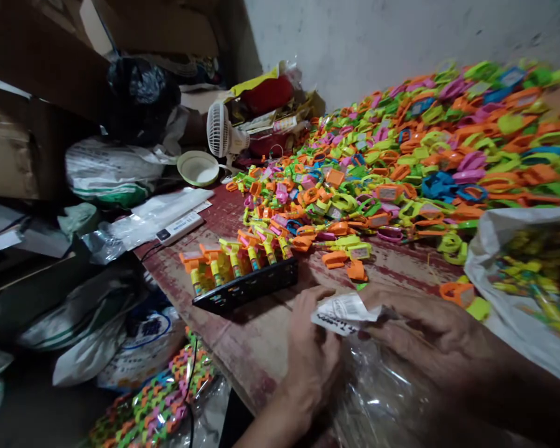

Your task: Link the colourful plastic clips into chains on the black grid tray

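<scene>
Both hands are at the mouth of a clear plastic bag (pixel 373 392), near the table's front edge. My left hand (pixel 310 348) is closed on the bag beside a white printed label (pixel 340 311) that has handwriting on it. From the other side my right hand (pixel 434 330) grips the bag's upper edge, its fingers blurred and partly hidden. Just beyond, a black rack (pixel 247 286) holds a row of small yellow tubes (pixel 236 264) with orange and yellow plastic pieces on top. Loose orange watch-like pieces (pixel 357 270) lie close to my hands.
A large heap of colourful plastic watch-like pieces (pixel 392 162) covers the back of the red worn table (pixel 270 361). At right stands a white sack (pixel 483 249) of yellow pieces. A small fan (pixel 219 130), a bowl (pixel 198 168) and a white box (pixel 180 228) are at left.
</scene>
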Action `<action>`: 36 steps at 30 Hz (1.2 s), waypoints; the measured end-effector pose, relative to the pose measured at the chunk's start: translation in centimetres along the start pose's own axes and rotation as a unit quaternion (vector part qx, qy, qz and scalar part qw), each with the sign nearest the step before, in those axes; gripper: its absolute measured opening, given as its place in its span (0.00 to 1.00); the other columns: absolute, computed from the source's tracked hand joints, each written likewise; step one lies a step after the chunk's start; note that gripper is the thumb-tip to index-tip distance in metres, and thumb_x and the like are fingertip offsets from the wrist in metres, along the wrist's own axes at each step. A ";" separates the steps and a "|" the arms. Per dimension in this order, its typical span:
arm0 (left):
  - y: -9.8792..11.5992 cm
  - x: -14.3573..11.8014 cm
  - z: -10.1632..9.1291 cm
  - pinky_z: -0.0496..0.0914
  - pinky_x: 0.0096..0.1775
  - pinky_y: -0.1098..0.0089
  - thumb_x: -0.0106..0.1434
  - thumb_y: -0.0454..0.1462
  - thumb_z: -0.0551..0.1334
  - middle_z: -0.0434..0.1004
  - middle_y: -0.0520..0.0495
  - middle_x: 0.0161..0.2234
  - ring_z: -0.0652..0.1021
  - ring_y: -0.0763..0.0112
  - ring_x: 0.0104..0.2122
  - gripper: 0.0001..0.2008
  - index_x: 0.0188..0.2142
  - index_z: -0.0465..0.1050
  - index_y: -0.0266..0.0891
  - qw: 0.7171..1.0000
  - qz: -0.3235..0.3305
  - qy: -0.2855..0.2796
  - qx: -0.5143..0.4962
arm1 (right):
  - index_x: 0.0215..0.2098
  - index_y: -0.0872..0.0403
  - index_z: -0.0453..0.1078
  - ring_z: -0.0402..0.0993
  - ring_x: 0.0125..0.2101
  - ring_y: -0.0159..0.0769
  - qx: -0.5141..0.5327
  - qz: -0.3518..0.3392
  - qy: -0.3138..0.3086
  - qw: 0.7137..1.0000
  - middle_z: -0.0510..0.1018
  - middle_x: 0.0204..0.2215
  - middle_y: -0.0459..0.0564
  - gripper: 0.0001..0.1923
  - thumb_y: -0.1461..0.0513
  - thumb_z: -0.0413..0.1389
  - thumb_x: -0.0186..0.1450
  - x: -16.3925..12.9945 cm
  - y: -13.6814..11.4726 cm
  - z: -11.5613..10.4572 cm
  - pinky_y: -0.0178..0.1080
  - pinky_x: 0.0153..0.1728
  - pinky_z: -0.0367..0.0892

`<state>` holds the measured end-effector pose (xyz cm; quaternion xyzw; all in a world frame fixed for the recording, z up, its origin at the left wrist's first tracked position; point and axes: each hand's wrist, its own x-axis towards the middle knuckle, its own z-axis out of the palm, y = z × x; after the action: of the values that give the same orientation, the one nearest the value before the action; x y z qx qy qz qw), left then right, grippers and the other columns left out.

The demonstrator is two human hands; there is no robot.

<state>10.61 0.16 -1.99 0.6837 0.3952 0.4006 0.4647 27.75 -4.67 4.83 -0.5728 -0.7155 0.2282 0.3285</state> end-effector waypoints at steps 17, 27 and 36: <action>3.8 -4.3 -7.8 0.67 0.31 0.76 0.57 0.43 0.70 0.80 0.49 0.29 0.75 0.73 0.29 0.11 0.33 0.79 0.37 0.974 -0.153 -0.092 -0.142 | 0.23 0.54 0.65 0.64 0.22 0.29 0.008 -0.012 -0.181 0.983 0.70 0.20 0.44 0.18 0.57 0.48 0.70 0.2 -2.1 3.0 0.32 0.22 0.56; 2.6 -7.4 -6.5 0.69 0.28 0.76 0.58 0.41 0.68 0.83 0.47 0.27 0.77 0.72 0.26 0.08 0.30 0.84 0.39 0.977 -0.144 0.059 -0.145 | 0.20 0.53 0.67 0.62 0.17 0.30 0.021 0.134 -0.248 0.959 0.70 0.16 0.44 0.18 0.54 0.52 0.64 -1.5 -3.0 3.6 0.33 0.18 0.50; 1.0 -7.9 -5.3 0.65 0.23 0.80 0.55 0.50 0.73 0.68 0.57 0.20 0.66 0.82 0.19 0.18 0.34 0.78 0.38 0.872 -0.215 0.200 -0.392 | 0.22 0.51 0.67 0.77 0.26 0.36 -0.056 0.032 -0.046 0.997 0.78 0.24 0.46 0.21 0.57 0.44 0.71 -1.5 -4.0 7.7 0.35 0.25 0.67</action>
<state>3.04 -5.59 -1.13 0.2490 0.4276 0.5413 0.6798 19.61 -6.74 2.12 -0.6016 -0.7228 0.2241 0.2557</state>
